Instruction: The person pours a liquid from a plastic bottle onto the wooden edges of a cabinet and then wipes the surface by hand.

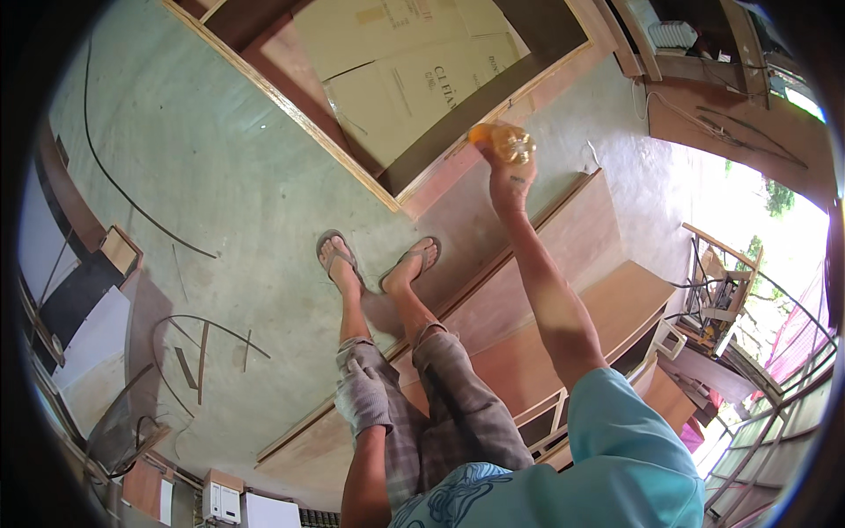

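Observation:
My right hand [508, 180], bare, is stretched out ahead and closed around a plastic bottle [515, 145]. The bottle looks amber and clear, with its ridged base turned toward me. It is held over the near right edge of a large open wooden cabinet frame [431, 180]; whether it touches the wood I cannot tell. My left hand [363, 396], in a grey knitted glove, rests on my left thigh with its fingers laid along the checked trousers and nothing visible in it.
Flattened cardboard [414, 75] lies inside the frame. Long wooden panels [563, 238] lie to my right. A black cable [114, 180] and thin wood strips [203, 361] are on the floor at left. A wooden stand with cluttered tools [717, 295] is at far right.

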